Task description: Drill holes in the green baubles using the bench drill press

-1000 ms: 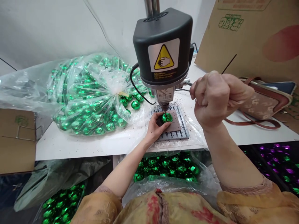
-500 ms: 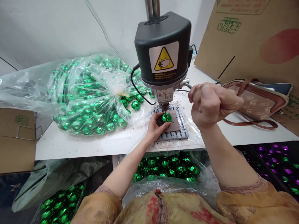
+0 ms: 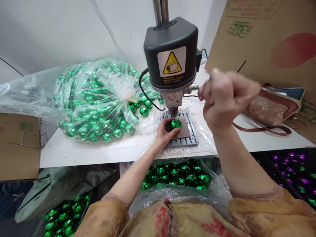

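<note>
Between thumb and fingers, my left hand (image 3: 166, 132) grips a shiny green faceted ball (image 3: 176, 123) on a brown pad (image 3: 184, 130). The pad lies on the slotted metal base (image 3: 194, 140) of a small drill press (image 3: 171, 56). Straight above the ball is the drill chuck (image 3: 174, 111); its thin bit reaches down to the ball's top, and I cannot tell how deep it goes. To the right of the drill head, my right hand (image 3: 225, 98) is closed around the press's lever (image 3: 195, 87), mostly hidden by the fingers.
A clear plastic bag (image 3: 96, 102) full of green balls lies at left, with loose green balls (image 3: 144, 111) beside it. More green balls (image 3: 175, 174) fill a plastic-lined container below the table edge. A handbag (image 3: 274, 105) and large cardboard box (image 3: 266, 39) stand at right.
My right hand has risen a little with the lever, and the drill head sits slightly differently in view. My left hand still holds the ball in the same place.
</note>
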Tool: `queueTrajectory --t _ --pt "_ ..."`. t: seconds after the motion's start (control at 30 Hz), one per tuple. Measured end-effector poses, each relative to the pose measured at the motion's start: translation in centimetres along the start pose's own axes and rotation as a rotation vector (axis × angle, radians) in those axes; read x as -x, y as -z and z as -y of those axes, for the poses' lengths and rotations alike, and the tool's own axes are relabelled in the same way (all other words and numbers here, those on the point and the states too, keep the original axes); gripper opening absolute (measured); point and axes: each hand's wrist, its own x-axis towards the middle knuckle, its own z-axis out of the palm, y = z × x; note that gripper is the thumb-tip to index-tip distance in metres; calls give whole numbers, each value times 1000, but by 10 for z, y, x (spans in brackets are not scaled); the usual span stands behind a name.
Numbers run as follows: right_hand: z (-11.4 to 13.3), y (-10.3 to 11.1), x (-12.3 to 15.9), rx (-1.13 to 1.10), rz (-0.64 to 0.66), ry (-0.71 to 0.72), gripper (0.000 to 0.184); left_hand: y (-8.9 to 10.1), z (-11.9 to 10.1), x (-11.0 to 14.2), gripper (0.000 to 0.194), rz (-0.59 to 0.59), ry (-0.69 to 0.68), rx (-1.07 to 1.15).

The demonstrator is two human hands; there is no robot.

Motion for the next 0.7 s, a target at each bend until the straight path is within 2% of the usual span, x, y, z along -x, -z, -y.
queueTrajectory --t 0.1,0.2,0.27,0.37,0.43,0.5,0.57,0.63,0.7 --pt "5 -16 -28 -146 -23 15 55 3 -8 6 48 -71 8 -17" --pt "1 -24 -42 -176 -11 12 57 24 -26 26 46 -97 -10 -40" --pt "-2 -24 -43 -193 -10 0 57 48 -42 47 44 56 -15 -62" --pt "-7 -21 -40 -225 -40 -32 55 88 -57 85 42 534 26 -188" --pt "-8 -19 -38 -237 -43 -92 52 106 -53 112 39 785 50 -374" --pt "-7 -18 -37 -237 -45 -156 51 115 -35 140 29 869 43 -625" --pt "-5 -17 -36 -218 -61 -186 51 116 -13 165 24 879 18 -841" --pt "-2 -17 -36 -176 -65 -186 49 113 3 184 34 906 5 -934" --pt "0 -16 -34 -147 -55 -138 48 110 7 192 47 941 -5 -950"
